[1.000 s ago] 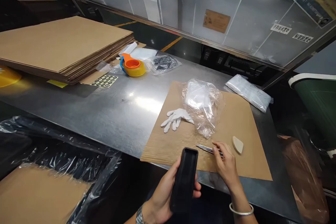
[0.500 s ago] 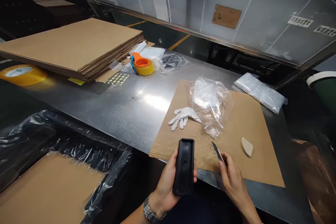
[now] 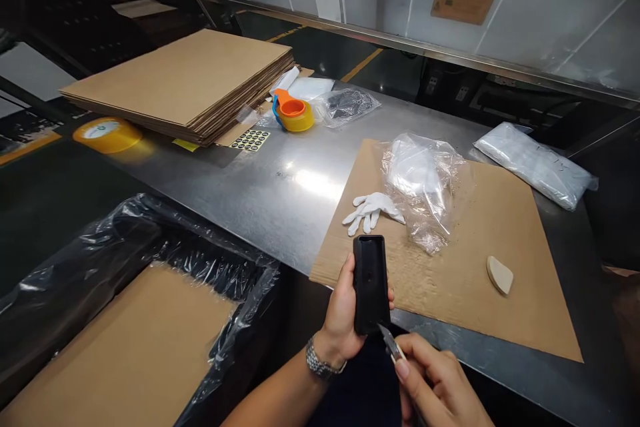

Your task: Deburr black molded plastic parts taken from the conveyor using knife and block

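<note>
My left hand (image 3: 345, 310) grips a black oblong moulded part (image 3: 371, 283) upright over the near table edge, its hollow side facing me. My right hand (image 3: 435, 383) is closed on a thin metal blade (image 3: 391, 343), whose tip touches the part's lower right corner. Both hands hover just in front of a brown cardboard sheet (image 3: 460, 267) lying on the steel table (image 3: 240, 193). A white glove (image 3: 373, 210) and a crumpled clear plastic bag (image 3: 425, 187) rest on that sheet, beyond the part.
A small beige wedge (image 3: 499, 274) lies on the sheet at right. A cardboard stack (image 3: 185, 80), yellow tape rolls (image 3: 295, 113), a sticker sheet (image 3: 250, 140) and bagged items (image 3: 535, 163) sit farther back. A plastic-lined box (image 3: 125, 333) holding cardboard stands lower left.
My right hand lifted the blade off the cardboard sheet and brought it down and left to the black part's lower corner. The view has shifted left.
</note>
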Demonstrator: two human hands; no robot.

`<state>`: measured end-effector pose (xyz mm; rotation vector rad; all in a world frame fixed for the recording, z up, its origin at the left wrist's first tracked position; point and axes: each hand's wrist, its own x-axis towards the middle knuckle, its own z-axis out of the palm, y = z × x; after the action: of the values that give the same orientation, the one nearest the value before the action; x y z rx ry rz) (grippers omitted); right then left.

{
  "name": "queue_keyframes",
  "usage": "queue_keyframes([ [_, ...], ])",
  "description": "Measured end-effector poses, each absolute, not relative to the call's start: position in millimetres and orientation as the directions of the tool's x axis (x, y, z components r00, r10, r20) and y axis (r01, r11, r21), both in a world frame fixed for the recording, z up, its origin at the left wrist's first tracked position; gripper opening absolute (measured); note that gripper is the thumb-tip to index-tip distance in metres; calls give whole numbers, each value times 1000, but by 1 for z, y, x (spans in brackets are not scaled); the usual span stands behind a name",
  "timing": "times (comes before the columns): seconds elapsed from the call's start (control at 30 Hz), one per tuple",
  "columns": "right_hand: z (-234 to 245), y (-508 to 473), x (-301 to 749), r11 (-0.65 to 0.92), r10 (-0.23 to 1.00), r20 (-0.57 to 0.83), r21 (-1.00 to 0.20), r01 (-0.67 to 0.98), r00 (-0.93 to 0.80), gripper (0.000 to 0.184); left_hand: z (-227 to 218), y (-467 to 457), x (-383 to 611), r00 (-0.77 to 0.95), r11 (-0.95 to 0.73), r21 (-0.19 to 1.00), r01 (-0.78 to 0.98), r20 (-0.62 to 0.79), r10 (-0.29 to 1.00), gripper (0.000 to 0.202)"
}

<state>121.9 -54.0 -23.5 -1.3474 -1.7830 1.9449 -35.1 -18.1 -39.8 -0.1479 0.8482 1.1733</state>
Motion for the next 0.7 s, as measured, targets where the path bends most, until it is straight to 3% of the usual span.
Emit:
queue_keyframes([
  [0.3, -22, -55, 106, -303, 642, -538, -832, 464, -546, 46, -41, -20, -37, -5, 356, 385, -851, -685, 728, 53],
  [0.7, -20, -53, 99, -295, 637, -544, -826, 480, -546, 44, -42, -21, -38, -24, 339, 412, -846, -664, 747, 56],
])
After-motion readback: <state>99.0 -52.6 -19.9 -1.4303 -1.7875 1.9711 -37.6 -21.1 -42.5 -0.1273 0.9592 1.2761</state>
